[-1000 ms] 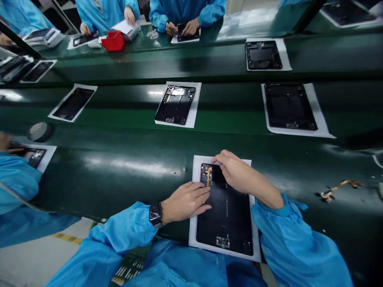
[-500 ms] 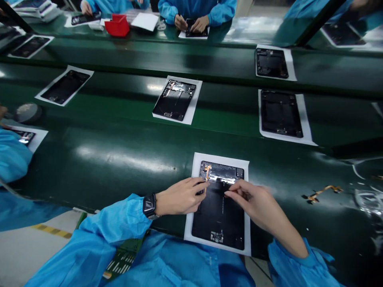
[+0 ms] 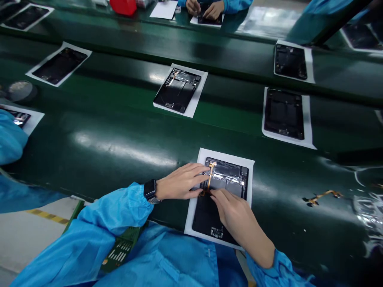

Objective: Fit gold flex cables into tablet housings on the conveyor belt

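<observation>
A black tablet back shell [image 3: 230, 177] lies on a white sheet [image 3: 251, 165] on the green belt in front of me. An orange flex cable [image 3: 211, 175] runs down its upper left part. My left hand [image 3: 182, 183], with a black watch on the wrist, rests flat on the shell's left edge, fingers stretched toward the cable. My right hand [image 3: 231, 211] lies across the shell's middle, its fingertips pressed together at the cable's lower end. The hand hides the shell's centre.
More black shells on white sheets lie on the belt: one at centre [image 3: 179, 89], two at right [image 3: 284, 113] [image 3: 291, 61], one at left [image 3: 60, 65]. A loose orange flex cable [image 3: 321, 196] lies at right. Another person's hands [image 3: 206, 8] work across the line. A blue sleeve [image 3: 10, 137] is at left.
My right hand has moved from the shell's top edge down and left to the cable's lower end. The left hand stayed at the left edge. The view tilted down.
</observation>
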Demonstrator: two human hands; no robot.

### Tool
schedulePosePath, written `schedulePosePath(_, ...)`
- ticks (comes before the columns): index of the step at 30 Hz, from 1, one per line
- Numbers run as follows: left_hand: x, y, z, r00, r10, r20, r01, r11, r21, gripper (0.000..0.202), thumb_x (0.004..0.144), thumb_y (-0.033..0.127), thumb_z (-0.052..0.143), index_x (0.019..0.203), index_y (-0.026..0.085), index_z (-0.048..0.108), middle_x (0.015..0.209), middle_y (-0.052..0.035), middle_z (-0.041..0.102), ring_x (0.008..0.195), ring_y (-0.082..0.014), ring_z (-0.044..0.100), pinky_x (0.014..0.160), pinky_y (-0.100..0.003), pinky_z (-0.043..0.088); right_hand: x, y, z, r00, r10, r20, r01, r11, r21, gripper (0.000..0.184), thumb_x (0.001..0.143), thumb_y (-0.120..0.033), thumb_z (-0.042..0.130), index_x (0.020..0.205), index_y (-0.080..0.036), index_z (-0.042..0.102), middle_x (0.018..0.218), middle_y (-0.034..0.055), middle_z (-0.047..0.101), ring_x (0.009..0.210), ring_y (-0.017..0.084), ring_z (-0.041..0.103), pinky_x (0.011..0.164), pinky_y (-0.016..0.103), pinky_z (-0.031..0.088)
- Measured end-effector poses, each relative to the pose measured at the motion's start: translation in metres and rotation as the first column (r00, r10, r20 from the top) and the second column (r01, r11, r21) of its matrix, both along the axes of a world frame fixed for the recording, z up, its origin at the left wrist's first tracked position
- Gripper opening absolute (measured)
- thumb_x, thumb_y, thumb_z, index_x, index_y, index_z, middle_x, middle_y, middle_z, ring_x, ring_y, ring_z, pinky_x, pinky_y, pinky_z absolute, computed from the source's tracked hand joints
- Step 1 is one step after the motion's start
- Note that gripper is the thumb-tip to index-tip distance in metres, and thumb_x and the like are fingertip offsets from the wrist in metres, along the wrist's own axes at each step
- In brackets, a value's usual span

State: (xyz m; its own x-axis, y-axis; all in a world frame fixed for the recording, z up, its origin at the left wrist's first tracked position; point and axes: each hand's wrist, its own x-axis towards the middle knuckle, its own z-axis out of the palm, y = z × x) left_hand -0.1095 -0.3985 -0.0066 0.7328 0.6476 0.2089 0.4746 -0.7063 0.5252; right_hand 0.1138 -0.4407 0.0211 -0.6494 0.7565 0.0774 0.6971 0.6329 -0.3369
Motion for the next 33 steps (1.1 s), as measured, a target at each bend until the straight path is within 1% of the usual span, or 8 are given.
schedulePosePath(5, -0.001, 0.002, -0.003, 1.000, -0.031, -0.005, 0.031, 0.999, -0.045, 0.059, 0.086, 0.032, 0.066, 0.136, 0.011, 0.043, 0.145, -0.0205, 0.042, 0.135, -0.0317, 0.038, 0.109, -0.048, 0.038, -0.012, 0.002, 0.000, 0.997, 0.015, 0.077, -0.014, 1.000, -0.017, 0.019, 0.096, -0.010, 0.040, 0.098, -0.015, 0.058, 0.081, 0.0075, 0.065, 0.062, 0.019, 0.062, 0.053, 0.029, 0.047)
schedulePosePath(8, 0.000, 0.001, -0.003, 1.000, -0.029, -0.005, 0.029, 0.998, -0.057, 0.069, 0.084, 0.038, 0.070, 0.139, 0.010, 0.039, 0.146, -0.0228, 0.039, 0.137, -0.0337, 0.035, 0.109, -0.049, 0.036, -0.016, -0.001, -0.001, 0.998, -0.048, 0.033, 0.050, 0.997, -0.057, 0.017, 0.098, -0.014, 0.041, 0.098, -0.015, 0.058, 0.084, 0.0080, 0.067, 0.064, 0.018, 0.064, 0.053, 0.027, 0.048)
schedulePosePath(11, 0.000, 0.000, -0.002, 1.000, -0.027, -0.004, 0.027, 0.998, -0.056, 0.075, 0.082, 0.043, 0.071, 0.140, 0.008, 0.038, 0.146, -0.0241, 0.039, 0.137, -0.0343, 0.035, 0.108, -0.049, 0.036, -0.018, -0.006, -0.005, 0.992, -0.117, -0.047, 0.113, 0.989, -0.091, 0.016, 0.099, -0.017, 0.041, 0.100, -0.017, 0.058, 0.086, 0.0078, 0.068, 0.068, 0.018, 0.066, 0.058, 0.027, 0.050)
schedulePosePath(16, 0.001, 0.001, -0.001, 1.000, -0.027, 0.001, 0.027, 0.998, -0.048, 0.077, 0.080, 0.042, 0.073, 0.140, 0.010, 0.037, 0.145, -0.0234, 0.040, 0.136, -0.0330, 0.037, 0.107, -0.047, 0.037, -0.018, -0.010, -0.011, 0.988, -0.126, -0.088, 0.120, 0.990, -0.077, 0.016, 0.099, -0.015, 0.043, 0.104, -0.016, 0.058, 0.087, 0.0086, 0.068, 0.075, 0.020, 0.068, 0.063, 0.029, 0.052)
schedulePosePath(18, 0.001, 0.001, -0.001, 1.000, -0.028, -0.014, 0.027, 0.999, -0.040, 0.075, 0.080, 0.041, 0.074, 0.139, 0.010, 0.038, 0.146, -0.0228, 0.040, 0.136, -0.0328, 0.036, 0.107, -0.046, 0.036, -0.017, -0.009, -0.011, 0.983, -0.147, -0.107, 0.137, 0.985, -0.102, 0.015, 0.098, -0.016, 0.044, 0.104, -0.016, 0.058, 0.087, 0.0080, 0.069, 0.075, 0.020, 0.068, 0.063, 0.029, 0.053)
schedulePosePath(22, 0.000, 0.001, -0.001, 0.999, -0.024, -0.036, 0.023, 1.000, -0.020, 0.077, 0.080, 0.042, 0.073, 0.139, 0.008, 0.037, 0.146, -0.0230, 0.039, 0.137, -0.0329, 0.035, 0.109, -0.045, 0.035, -0.012, -0.010, -0.008, 0.957, -0.221, -0.187, 0.186, 0.965, -0.187, 0.012, 0.098, -0.021, 0.049, 0.104, -0.019, 0.059, 0.092, 0.0064, 0.071, 0.078, 0.020, 0.070, 0.064, 0.028, 0.055)
schedulePosePath(27, 0.001, 0.000, -0.001, 0.999, -0.013, -0.034, 0.013, 1.000, -0.002, 0.077, 0.080, 0.043, 0.074, 0.138, 0.008, 0.038, 0.145, -0.0232, 0.041, 0.137, -0.0321, 0.036, 0.108, -0.045, 0.035, -0.007, -0.019, -0.008, 0.910, -0.314, -0.270, 0.261, 0.941, -0.216, 0.014, 0.096, -0.023, 0.053, 0.108, -0.022, 0.061, 0.097, 0.0055, 0.072, 0.082, 0.020, 0.071, 0.070, 0.029, 0.058)
schedulePosePath(33, 0.001, -0.001, -0.003, 0.999, -0.008, -0.035, 0.008, 1.000, 0.004, 0.077, 0.077, 0.042, 0.076, 0.136, 0.008, 0.040, 0.146, -0.0227, 0.040, 0.137, -0.0322, 0.036, 0.110, -0.045, 0.035, -0.014, -0.021, -0.013, 0.902, -0.322, -0.286, 0.271, 0.941, -0.205, 0.013, 0.096, -0.023, 0.053, 0.105, -0.022, 0.062, 0.096, 0.0048, 0.073, 0.080, 0.020, 0.071, 0.070, 0.029, 0.059)
